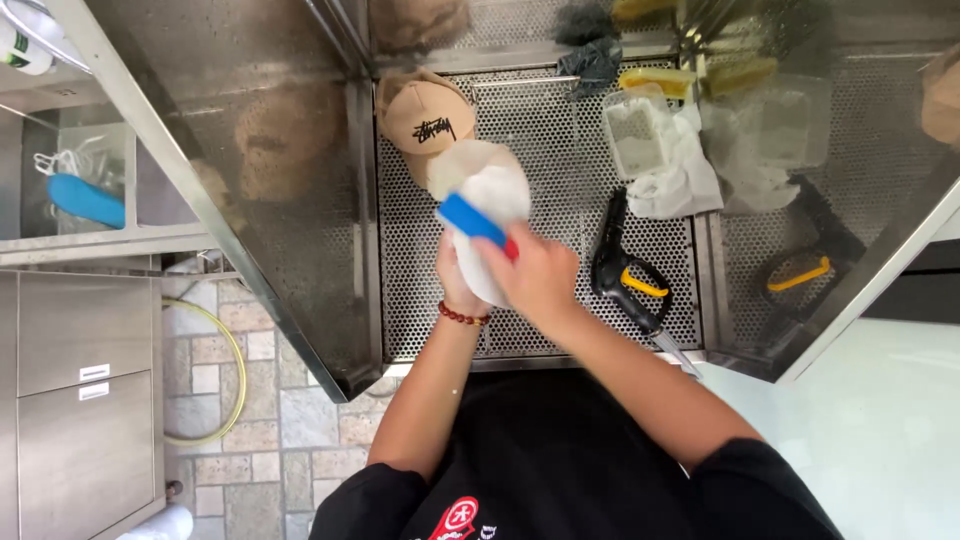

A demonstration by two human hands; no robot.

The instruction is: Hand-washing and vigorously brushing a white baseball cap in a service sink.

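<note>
Your left hand (456, 272) grips a white cap (487, 205) from beneath, holding it over the perforated steel tray (540, 330); your right hand (535, 275) is clenched around a blue brush with a red end (473, 222), pressed against the cap; a tan cap (422, 115) lies just beyond your hands; a black and yellow spray gun (625, 280) rests near your right hand.

left hand (458, 278): mostly hidden behind the white shoe (487, 215)
blue brush (475, 222): bristles out of sight
spray gun (628, 280): nozzle tip blurred
bottle (20, 45): cut off at top-left corner
</note>
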